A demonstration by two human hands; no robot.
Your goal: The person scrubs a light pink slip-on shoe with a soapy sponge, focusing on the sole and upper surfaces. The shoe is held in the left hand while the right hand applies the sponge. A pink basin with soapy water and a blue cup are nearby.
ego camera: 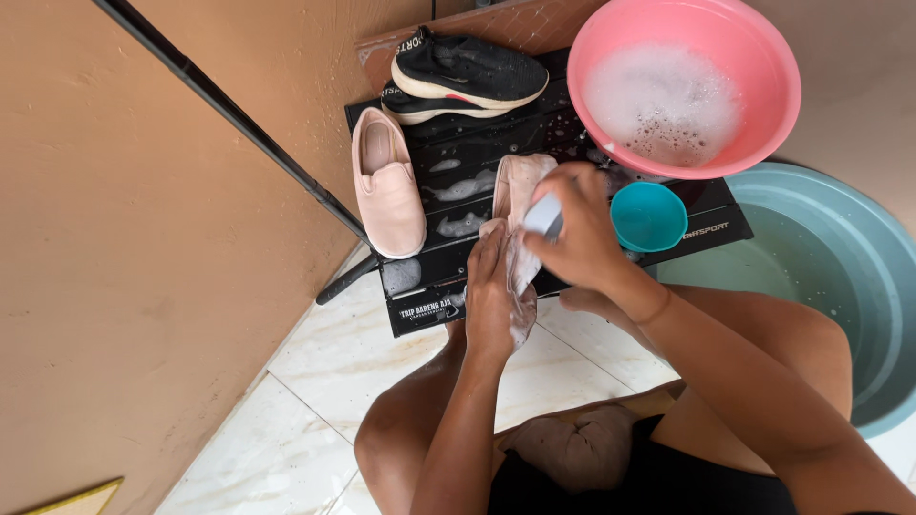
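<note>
A soapy pale pink slip-on shoe (pixel 518 186) lies on a low black slatted table (pixel 448 277). My left hand (pixel 493 300) grips its near end. My right hand (pixel 577 234) is closed on a small white-grey scrubbing brush (pixel 544 216) pressed against the shoe's upper. Its partner, a dry-looking pink slip-on shoe (pixel 386 183), lies to the left on the same table. Foam patches dot the slats between them.
A pair of black sneakers (pixel 463 76) is stacked at the table's far end. A pink basin of suds (pixel 682 86) sits at the right, a small teal cup (pixel 648 216) beside it. A large teal tub (pixel 840 277) stands on the marble floor. A black pole (pixel 239 119) leans along the tan wall.
</note>
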